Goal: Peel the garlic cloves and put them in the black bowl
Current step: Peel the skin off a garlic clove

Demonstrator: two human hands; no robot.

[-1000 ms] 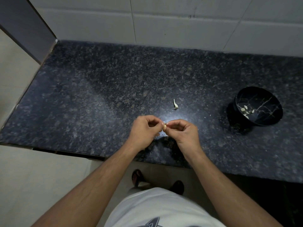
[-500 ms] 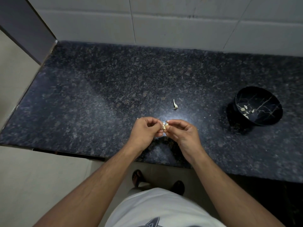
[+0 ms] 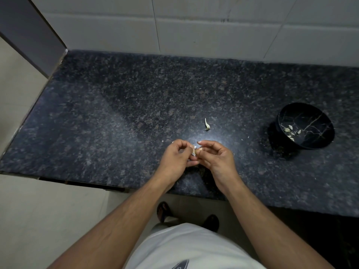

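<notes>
We hold both hands together over the near edge of the desk [image 3: 97, 117], about midway along it. Our left hand [image 3: 175, 158] has its fingers curled in, pinching a small garlic clove [image 3: 194, 151] at the fingertips, with pale bits of skin showing there. Our right hand [image 3: 217, 156] meets it from the other side, thumb and forefinger pinched on the same clove, the other fingers loosely bent.

Just beyond our hands, toward the middle of the desk, lies a thin pale garlic stem scrap [image 3: 207, 125]. A few tiny white flecks lie on the dark speckled stone near it.

The black bowl [image 3: 308, 140] sits well apart, toward the right edge of the desk, tilted toward us, with pale vein-like lines inside and several peeled cloves [image 3: 291, 132] lying in it.

A white tiled wall [image 3: 194, 32] runs along the far edge. On our white shirt [image 3: 184, 249] we see part of a dark printed shape, but no writing we can read.
</notes>
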